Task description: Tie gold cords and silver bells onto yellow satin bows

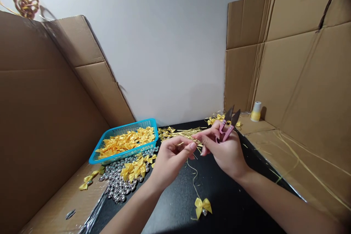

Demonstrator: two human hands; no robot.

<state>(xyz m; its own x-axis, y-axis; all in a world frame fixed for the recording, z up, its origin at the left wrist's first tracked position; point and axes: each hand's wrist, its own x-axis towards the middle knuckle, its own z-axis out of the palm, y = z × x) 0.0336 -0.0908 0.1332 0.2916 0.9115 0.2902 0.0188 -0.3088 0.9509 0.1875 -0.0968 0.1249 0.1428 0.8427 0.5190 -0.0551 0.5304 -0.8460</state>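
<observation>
My left hand (175, 157) is closed, thumb and forefinger pinching a thin gold string (195, 177). From between the hands this string hangs down to a yellow ribbon bow (203, 204) with a silver bead at its centre, lying on the black tabletop. Pink-handled thread snips (226, 131) are tucked in my right hand (226, 151), blades pointing up and apart. The thumb and forefinger of that hand pinch at the string too, touching or almost touching the left fingertips. The exact point of the pinch is partly hidden by fingers.
A blue plastic basket (94, 157) full of yellow bows stands at left. Silver beads (117, 186) and loose bows (134, 170) lie before it. Behind my hands are gold twist ties (186, 133) and more bows (216, 119). A thread spool (256, 111) stands at right. Cardboard walls (298, 76) flank the table.
</observation>
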